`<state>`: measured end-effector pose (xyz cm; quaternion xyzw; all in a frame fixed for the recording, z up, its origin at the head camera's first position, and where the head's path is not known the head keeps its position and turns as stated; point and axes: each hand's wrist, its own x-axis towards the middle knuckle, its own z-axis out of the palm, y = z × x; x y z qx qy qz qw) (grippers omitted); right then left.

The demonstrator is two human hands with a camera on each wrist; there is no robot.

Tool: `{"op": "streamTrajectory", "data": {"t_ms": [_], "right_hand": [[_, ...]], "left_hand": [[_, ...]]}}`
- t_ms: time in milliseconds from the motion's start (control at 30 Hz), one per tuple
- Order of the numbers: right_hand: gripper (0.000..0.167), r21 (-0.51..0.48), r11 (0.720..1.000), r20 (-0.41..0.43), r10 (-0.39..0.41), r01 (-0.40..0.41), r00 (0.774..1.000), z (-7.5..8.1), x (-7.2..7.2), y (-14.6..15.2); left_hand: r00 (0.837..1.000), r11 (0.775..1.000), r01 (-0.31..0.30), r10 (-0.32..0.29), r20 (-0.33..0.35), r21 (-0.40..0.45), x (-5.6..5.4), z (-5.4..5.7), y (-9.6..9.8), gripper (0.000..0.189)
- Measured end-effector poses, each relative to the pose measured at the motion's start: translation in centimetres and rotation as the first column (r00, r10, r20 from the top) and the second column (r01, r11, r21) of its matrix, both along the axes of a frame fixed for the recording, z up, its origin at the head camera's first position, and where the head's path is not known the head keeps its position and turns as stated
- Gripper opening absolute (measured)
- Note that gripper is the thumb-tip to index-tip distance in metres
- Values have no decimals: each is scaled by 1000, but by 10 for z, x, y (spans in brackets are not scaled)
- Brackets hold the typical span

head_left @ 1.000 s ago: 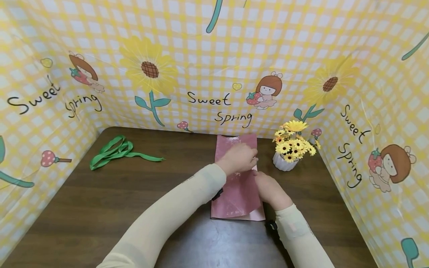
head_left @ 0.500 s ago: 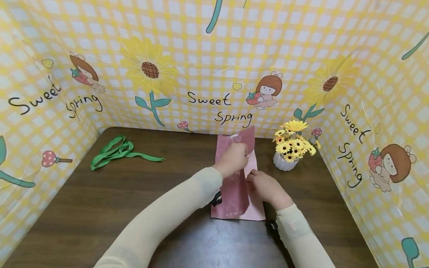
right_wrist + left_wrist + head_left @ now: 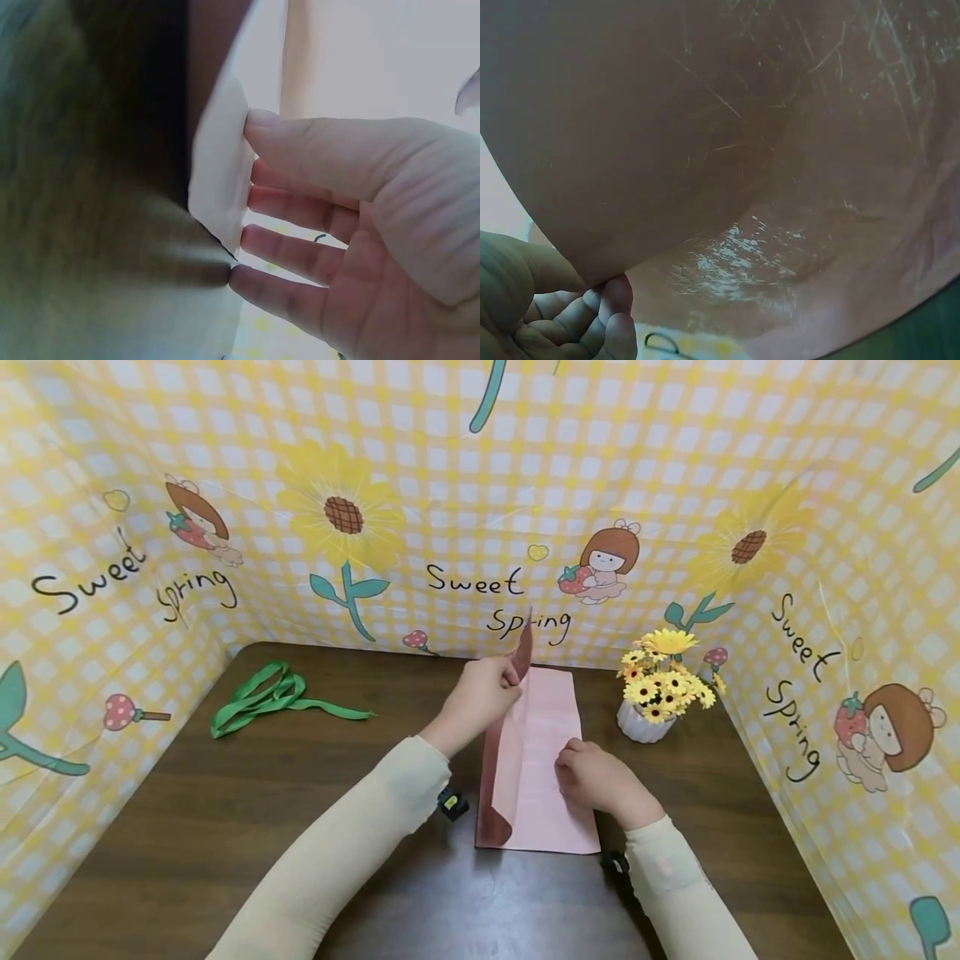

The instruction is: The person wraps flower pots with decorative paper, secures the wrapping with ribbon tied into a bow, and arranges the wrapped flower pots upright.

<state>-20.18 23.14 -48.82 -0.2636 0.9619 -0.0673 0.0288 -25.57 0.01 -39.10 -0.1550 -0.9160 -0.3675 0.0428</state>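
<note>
A folded pink paper sheet (image 3: 551, 760) lies lengthwise on the table, its pale inner side showing on the right. My left hand (image 3: 480, 697) pinches the upper flap near its far corner, between thumb and fingers, and holds it raised and curled over to the left. In the left wrist view the flap's darker outer face (image 3: 675, 142) shows whitish scuffs. My right hand (image 3: 607, 785) rests at the right edge of the lower layer. The right wrist view shows its fingertips (image 3: 259, 281) touching the paper, the fingers nearly straight.
A green ribbon (image 3: 258, 697) lies loosely coiled at the back left of the dark wooden table (image 3: 187, 827). At the back right stands a white pot (image 3: 647, 723) of yellow flowers (image 3: 663, 685). A yellow checked cloth (image 3: 450, 468) walls in the back and both sides.
My left hand has moved left with the paper's upper flap, peeling it up off the lower layer and baring the pale inner side. My right hand stays at the right edge.
</note>
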Motion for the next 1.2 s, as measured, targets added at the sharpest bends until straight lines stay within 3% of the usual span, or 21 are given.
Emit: {"op": "streamTrajectory", "data": {"t_ms": [233,533,833,1200], "right_hand": [[28,-17,1000,7,-7,7,1000,-1,1,2],[28,-28,1000,9,-6,6,1000,3,4,1],[30,-20,999,37,-26,26,999,3,4,2],[31,-48,998,54,-30,33,998,0,2,5]], "left_hand": [[996,997,-61,64,-66,43,4,6,-33,8],[987,989,-128,134,-83,75,13,4,-79,8],[975,973,-211,216,-52,92,22,-5,-124,10],[962,959,-268,271,-24,96,27,-21,-156,14]]}}
